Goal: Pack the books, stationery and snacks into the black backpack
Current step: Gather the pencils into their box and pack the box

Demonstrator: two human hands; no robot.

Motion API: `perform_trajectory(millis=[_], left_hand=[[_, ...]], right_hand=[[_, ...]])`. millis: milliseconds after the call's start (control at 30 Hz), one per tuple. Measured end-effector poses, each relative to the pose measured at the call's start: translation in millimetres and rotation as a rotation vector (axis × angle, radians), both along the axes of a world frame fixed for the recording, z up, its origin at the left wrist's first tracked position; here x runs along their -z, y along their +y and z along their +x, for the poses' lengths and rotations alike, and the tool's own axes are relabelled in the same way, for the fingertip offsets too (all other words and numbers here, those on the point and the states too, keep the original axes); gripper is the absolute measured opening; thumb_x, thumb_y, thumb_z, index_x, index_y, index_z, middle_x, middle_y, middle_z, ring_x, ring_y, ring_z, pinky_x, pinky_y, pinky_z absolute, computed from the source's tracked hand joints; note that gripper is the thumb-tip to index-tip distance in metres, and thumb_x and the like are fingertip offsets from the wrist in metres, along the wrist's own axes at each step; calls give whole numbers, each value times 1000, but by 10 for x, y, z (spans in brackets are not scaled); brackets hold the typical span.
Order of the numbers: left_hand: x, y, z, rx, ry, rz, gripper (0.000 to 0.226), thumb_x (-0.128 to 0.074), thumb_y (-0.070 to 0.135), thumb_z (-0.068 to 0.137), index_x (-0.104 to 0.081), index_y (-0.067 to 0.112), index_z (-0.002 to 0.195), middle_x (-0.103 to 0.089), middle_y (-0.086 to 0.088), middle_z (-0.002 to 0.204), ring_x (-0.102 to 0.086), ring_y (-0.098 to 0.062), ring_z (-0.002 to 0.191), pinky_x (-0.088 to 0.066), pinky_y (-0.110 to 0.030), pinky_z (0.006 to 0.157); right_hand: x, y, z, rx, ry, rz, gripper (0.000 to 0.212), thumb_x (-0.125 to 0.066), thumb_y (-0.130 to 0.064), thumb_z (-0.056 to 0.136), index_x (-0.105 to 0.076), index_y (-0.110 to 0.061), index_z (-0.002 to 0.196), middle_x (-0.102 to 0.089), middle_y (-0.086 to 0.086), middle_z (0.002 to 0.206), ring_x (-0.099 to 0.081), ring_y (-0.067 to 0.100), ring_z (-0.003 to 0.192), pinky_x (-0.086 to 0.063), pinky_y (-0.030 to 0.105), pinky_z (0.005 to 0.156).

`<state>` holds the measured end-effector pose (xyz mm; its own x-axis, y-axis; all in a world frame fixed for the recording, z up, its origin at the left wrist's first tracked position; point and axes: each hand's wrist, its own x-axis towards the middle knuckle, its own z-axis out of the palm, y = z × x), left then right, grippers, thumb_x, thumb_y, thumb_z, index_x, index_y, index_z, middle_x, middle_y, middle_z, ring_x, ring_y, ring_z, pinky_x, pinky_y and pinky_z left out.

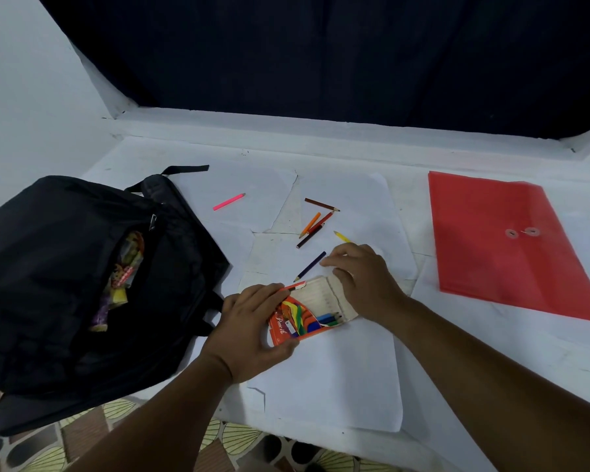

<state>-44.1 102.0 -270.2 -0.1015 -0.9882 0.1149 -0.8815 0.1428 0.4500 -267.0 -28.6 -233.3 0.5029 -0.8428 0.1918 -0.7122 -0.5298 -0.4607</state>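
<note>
Backpack mouth [123, 267] open, snacks [130, 264] inside.

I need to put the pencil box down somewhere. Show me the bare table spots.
Free: the white paper nearest you, below the pencil box, and the strip between the loose pencils and the red folder. Crowded: around both hands, and left by the black backpack.
</note>
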Motion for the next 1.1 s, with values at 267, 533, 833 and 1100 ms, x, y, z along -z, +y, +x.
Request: perform_trajectory(millis=[267, 533, 833, 1100], left_hand=[[-24, 12, -13, -10, -13, -2, 80, -54, 76, 82, -41, 34, 148, -43, 16, 151, -37, -2, 138, -18, -26, 111], [-45, 16, -25, -12, -6, 3, 81, -51, 78, 81, -39, 34, 149, -41, 17, 152, -35, -1, 137, -16, -24, 111], [-44, 12, -32, -1, -12, -16, 80, -53, 75, 82, -41, 31, 148, -42, 14, 152, -35, -4, 138, -21, -29, 112], [-44, 8, -27, 4, -33, -9, 83, -47, 79, 81, -40, 31, 148, -42, 14, 152, -35, -4, 137, -20, -28, 111]], right_hand=[[-24, -107, 381, -99, 157, -85, 30, -57, -17, 99, -69, -27, 125, -59, -1, 135, -48, 17, 119, -43, 28, 89], [-42, -117, 290, -7, -72, -13, 15, -52, -16, 101, -66, -20, 106, -68, -3, 111, -53, 12, 102, -46, 22, 84], [-70, 166, -57, 88, -509, 253, 14, -67, -22, 93, -55, -26, 97, -71, -9, 92, -70, 8, 77, -56, 18, 58], [309, 240, -257, -92, -287, -28, 9, -67, -13, 87, -76, -14, 91, -73, -2, 89, -60, 12, 86, -56, 29, 71]])
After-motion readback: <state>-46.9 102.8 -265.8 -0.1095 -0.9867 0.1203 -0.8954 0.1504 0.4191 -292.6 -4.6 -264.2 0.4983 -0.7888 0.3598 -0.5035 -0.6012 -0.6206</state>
